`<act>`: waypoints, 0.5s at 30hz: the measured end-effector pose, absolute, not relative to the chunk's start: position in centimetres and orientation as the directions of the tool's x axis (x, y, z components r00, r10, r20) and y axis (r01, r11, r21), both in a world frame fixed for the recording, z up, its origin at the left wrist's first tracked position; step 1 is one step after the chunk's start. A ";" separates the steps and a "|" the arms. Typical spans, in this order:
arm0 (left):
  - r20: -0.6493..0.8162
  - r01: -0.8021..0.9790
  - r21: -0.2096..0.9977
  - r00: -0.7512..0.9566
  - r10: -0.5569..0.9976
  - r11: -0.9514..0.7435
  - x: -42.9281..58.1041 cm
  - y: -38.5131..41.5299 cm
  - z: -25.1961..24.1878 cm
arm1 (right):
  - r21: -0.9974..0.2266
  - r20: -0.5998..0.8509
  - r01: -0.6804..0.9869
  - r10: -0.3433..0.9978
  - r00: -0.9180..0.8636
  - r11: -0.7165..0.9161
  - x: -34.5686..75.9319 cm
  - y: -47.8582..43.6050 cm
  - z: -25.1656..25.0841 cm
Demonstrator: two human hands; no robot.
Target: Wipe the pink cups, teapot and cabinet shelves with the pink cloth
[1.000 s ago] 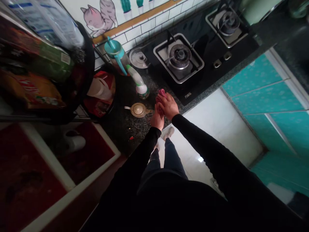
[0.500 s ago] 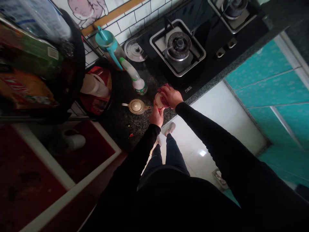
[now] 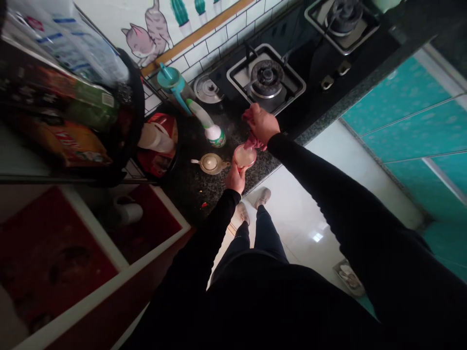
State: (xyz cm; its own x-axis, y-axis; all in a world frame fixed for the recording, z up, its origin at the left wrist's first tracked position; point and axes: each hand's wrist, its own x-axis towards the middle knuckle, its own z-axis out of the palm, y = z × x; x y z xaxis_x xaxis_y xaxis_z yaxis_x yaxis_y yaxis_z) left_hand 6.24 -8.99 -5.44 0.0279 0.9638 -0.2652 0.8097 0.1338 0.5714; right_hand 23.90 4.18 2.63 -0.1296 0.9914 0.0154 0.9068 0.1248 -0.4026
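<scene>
My left hand (image 3: 235,180) is closed round a small round container (image 3: 245,155) with a pale top, held over the counter's front edge. Just above it, my right hand (image 3: 263,125) grips a crumpled reddish-pink cloth (image 3: 251,142), whose lower end hangs beside the container's rim. Left of the container, a small teapot-shaped dish with a lidded knob (image 3: 210,163) rests on the dark counter (image 3: 189,192). A white and green bottle (image 3: 215,135) lies or leans behind it; which of these I cannot tell.
A gas hob with a burner (image 3: 267,78) is at the upper right. A teal-lidded jug (image 3: 171,80) and a round metal lid (image 3: 207,90) are at the back. Packets (image 3: 78,146) fill a dark rack at the left, above red compartments holding a white mug (image 3: 129,211).
My right hand has lifted up and away from the container with the cloth, uncovering its pale top. My left hand still holds the container. The camera view has shifted slightly.
</scene>
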 end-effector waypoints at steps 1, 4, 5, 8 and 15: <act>-0.266 0.811 0.571 0.032 0.964 0.130 6.1 -9.0 -5.4 | -0.435 0.022 0.894 0.994 -0.110 0.108 23.8 3.7 3.2; -0.273 0.815 0.566 0.043 0.961 0.125 6.0 -9.0 -5.3 | -0.471 -0.032 0.869 0.981 -0.190 0.153 22.0 0.3 3.7; -0.280 0.820 0.559 0.045 0.959 0.125 6.0 -8.9 -5.4 | -0.459 -0.058 0.865 0.965 -0.257 0.203 21.0 -1.1 3.4; -0.304 0.847 0.516 0.039 0.952 0.130 6.0 -8.8 -5.6 | -0.362 -0.126 0.894 0.937 -0.327 0.263 18.3 -4.6 1.8; -0.327 0.823 0.547 0.041 0.944 0.154 5.8 -9.1 -5.4 | -0.279 -0.203 0.941 0.946 -0.253 0.192 16.4 -3.4 1.1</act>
State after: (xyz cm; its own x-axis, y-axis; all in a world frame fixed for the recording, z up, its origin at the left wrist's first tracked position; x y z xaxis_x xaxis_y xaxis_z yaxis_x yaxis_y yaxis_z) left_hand 5.75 -9.08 -5.39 0.0410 0.9442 -0.3267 0.8226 0.1537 0.5474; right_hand 16.43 -3.39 1.15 -0.2535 0.9457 -0.2034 0.9409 0.1922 -0.2787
